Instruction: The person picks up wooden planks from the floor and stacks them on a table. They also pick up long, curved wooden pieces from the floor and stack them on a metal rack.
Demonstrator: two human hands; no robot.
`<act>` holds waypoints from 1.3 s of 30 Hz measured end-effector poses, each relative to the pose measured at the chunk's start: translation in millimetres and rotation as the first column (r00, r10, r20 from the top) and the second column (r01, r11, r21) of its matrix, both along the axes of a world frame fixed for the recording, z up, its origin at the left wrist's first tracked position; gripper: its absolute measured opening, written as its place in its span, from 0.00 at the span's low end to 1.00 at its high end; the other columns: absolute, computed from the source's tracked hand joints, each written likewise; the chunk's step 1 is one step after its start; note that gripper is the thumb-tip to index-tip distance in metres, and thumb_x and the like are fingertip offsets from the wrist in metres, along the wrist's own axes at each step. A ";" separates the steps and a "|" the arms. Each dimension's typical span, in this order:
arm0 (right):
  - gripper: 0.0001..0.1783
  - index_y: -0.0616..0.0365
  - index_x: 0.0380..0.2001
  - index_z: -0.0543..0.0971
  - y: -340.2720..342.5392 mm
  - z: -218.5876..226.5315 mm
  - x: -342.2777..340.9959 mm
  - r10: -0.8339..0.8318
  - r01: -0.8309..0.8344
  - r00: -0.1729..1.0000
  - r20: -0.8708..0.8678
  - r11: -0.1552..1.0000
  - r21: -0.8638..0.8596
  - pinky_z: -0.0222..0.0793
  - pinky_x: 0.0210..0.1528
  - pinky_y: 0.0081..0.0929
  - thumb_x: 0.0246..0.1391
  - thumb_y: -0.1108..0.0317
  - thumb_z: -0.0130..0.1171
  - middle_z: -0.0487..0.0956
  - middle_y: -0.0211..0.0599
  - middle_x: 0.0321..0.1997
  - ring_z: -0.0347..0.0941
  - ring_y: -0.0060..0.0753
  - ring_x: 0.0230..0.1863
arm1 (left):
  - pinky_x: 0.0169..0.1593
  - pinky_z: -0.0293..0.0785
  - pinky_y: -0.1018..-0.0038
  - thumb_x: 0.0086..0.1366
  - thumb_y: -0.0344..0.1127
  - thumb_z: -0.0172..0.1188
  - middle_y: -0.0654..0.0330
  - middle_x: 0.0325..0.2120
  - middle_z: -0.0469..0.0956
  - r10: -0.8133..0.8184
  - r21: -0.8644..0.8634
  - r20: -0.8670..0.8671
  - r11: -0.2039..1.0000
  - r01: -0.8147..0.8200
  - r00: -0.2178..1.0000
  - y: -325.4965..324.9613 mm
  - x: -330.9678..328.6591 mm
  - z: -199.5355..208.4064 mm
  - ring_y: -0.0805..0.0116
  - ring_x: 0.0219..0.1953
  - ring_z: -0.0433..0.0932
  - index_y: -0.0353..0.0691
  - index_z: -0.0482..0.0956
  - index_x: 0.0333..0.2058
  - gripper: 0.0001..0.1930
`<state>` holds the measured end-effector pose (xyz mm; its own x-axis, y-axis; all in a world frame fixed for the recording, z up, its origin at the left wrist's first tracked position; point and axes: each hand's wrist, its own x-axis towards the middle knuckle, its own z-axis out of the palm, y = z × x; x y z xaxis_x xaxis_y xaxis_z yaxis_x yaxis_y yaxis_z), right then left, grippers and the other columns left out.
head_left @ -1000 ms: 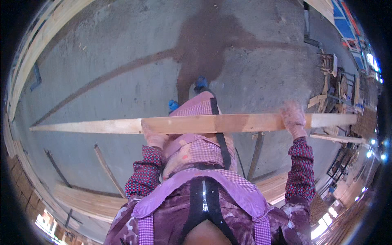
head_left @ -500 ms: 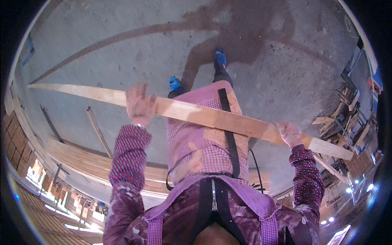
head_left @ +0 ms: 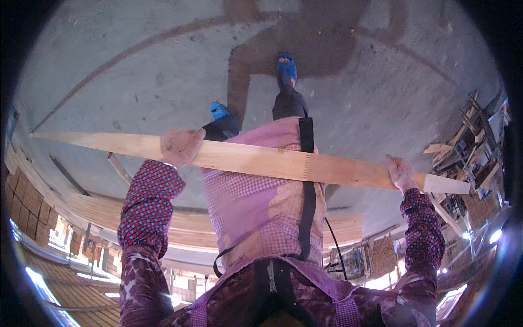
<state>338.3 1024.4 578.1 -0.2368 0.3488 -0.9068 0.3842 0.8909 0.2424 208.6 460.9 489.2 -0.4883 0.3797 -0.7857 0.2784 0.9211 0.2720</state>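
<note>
A long, pale wooden board (head_left: pixel 245 157) lies crosswise in front of me, in front of my pink checked apron (head_left: pixel 239 201). A zigzag joint runs across it right of the middle, where a lighter length meets a more reddish one. My left hand (head_left: pixel 181 147) is wrapped over the board left of my body, its fingers mostly hidden. Toward the board's right end, my right hand (head_left: pixel 401 173) grips it, with the fingers over the far edge. The far left tip reaches well out over the floor.
Bare grey concrete floor (head_left: pixel 163 82) stretches ahead, with my shadow across it. Scrap wood (head_left: pixel 463 141) is heaped at the right. Behind the board, long planks (head_left: pixel 98 210) lie stacked at the left. My feet wear blue footwear (head_left: pixel 287 65).
My left hand, blurred with its fingers looser before, now closes over the board and sits further left. The board looks more level. My feet and the surroundings have shifted in view.
</note>
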 end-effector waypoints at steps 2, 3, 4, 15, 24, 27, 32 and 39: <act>0.36 0.57 0.30 0.79 9.8 -16.2 12.0 0.051 -0.057 0.994 0.099 0.996 0.061 0.65 0.43 0.39 0.53 0.35 0.37 0.77 0.53 0.31 0.74 0.49 0.39 | 0.36 0.71 0.61 0.60 0.47 0.41 0.52 0.26 0.78 -0.056 -0.105 0.119 0.992 0.069 0.991 2.5 -3.1 -4.3 0.51 0.31 0.77 0.46 0.77 0.26 0.17; 0.32 0.56 0.30 0.78 14.0 -29.8 18.8 0.063 -0.063 0.990 0.123 0.998 -0.010 0.66 0.43 0.39 0.54 0.38 0.37 0.77 0.52 0.32 0.73 0.49 0.39 | 0.36 0.71 0.61 0.60 0.46 0.42 0.52 0.25 0.78 -0.120 -0.090 0.081 0.988 0.127 0.989 2.4 -3.8 -6.7 0.51 0.31 0.76 0.45 0.77 0.25 0.16; 0.29 0.56 0.31 0.78 6.6 -51.8 33.2 0.060 -0.053 0.994 0.094 0.996 -0.074 0.66 0.42 0.40 0.55 0.42 0.38 0.76 0.51 0.32 0.73 0.48 0.38 | 0.36 0.71 0.61 0.59 0.46 0.42 0.53 0.24 0.77 -0.194 -0.123 0.028 0.973 0.196 0.981 2.1 -3.1 -8.6 0.51 0.30 0.76 0.45 0.76 0.24 0.16; 0.26 0.54 0.33 0.77 -22.2 -101.1 73.3 -0.117 0.091 0.975 -0.190 0.986 -0.140 0.65 0.40 0.48 0.59 0.49 0.32 0.77 0.51 0.33 0.72 0.57 0.37 | 0.32 0.72 0.58 0.55 0.41 0.47 0.56 0.25 0.78 -0.249 -0.244 -0.115 0.945 0.215 0.962 -19.6 -29.7 13.2 0.53 0.30 0.77 0.45 0.76 0.24 0.10; 0.17 0.52 0.35 0.78 3.8 18.5 7.9 0.187 -0.135 0.943 -0.275 0.971 0.199 0.68 0.42 0.42 0.56 0.57 0.42 0.77 0.49 0.34 0.73 0.50 0.41 | 0.38 0.72 0.61 0.59 0.49 0.45 0.54 0.31 0.79 -0.104 -0.275 -0.271 0.961 0.027 0.957 -11.7 -80.2 -8.8 0.51 0.36 0.77 0.44 0.79 0.30 0.17; 0.12 0.53 0.37 0.76 30.7 87.3 5.0 0.280 -0.210 0.935 -0.217 0.932 0.296 0.69 0.41 0.39 0.52 0.64 0.47 0.77 0.46 0.36 0.74 0.45 0.39 | 0.41 0.72 0.61 0.62 0.59 0.38 0.50 0.36 0.78 0.005 -0.284 -0.283 0.955 -0.088 0.959 -5.7 -106.2 -22.2 0.47 0.40 0.76 0.43 0.78 0.37 0.27; 0.10 0.57 0.34 0.75 8.4 106.7 7.4 0.381 -0.302 0.839 -0.388 0.920 0.250 0.71 0.39 0.38 0.51 0.66 0.47 0.77 0.46 0.36 0.75 0.44 0.38 | 0.54 0.65 0.67 0.63 0.56 0.44 0.49 0.53 0.66 0.325 0.145 -0.463 0.946 -0.291 0.825 53.5 -127.6 0.5 0.54 0.54 0.67 0.38 0.65 0.54 0.29; 0.15 0.59 0.32 0.74 -118.4 13.2 -45.8 0.122 -0.174 0.833 -0.540 0.984 -0.046 0.72 0.33 0.42 0.55 0.63 0.39 0.78 0.53 0.31 0.76 0.48 0.40 | 0.59 0.60 0.67 0.47 0.49 0.63 0.53 0.56 0.63 0.080 0.529 -0.549 0.804 0.271 0.832 80.4 -31.5 171.3 0.54 0.58 0.62 0.43 0.57 0.59 0.42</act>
